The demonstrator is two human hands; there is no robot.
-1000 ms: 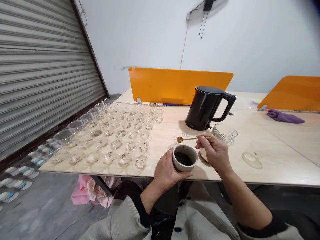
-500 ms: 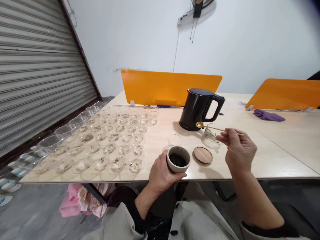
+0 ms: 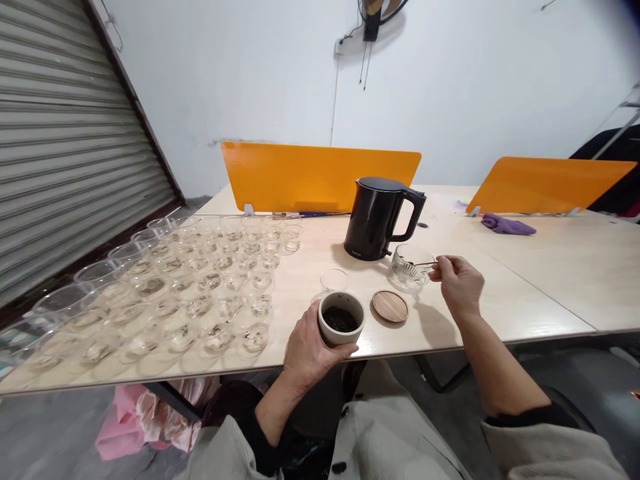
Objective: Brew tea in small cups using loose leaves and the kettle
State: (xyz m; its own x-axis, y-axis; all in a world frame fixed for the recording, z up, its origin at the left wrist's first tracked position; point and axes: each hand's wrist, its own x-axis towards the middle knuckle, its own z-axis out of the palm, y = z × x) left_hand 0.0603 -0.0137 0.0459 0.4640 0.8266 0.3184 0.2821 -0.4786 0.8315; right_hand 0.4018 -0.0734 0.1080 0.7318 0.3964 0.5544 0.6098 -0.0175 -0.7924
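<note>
My left hand [image 3: 311, 343] is wrapped round a pale canister [image 3: 341, 337] at the table's front edge, tilted so that dark loose tea leaves [image 3: 341, 319] show inside. In my right hand [image 3: 459, 283] is pinched the handle of a thin gold spoon [image 3: 425, 264]; its bowl end is inside a ribbed glass cup [image 3: 403, 267] that stands on a clear saucer. Between the two hands lies a round wooden lid [image 3: 390, 307]. A clear plastic cup [image 3: 334, 280] stands behind the canister.
Several rows of clear plastic cups [image 3: 210, 283] with dark bits in them cover the table's left side. A black electric kettle [image 3: 375, 217] stands behind the glass cup. Orange dividers [image 3: 320, 175] line the back, with a purple cloth [image 3: 507, 225] at the right.
My right hand has lowered the spoon from above the glass cup into it. My left hand still holds the canister. The view has turned slightly to the right.
</note>
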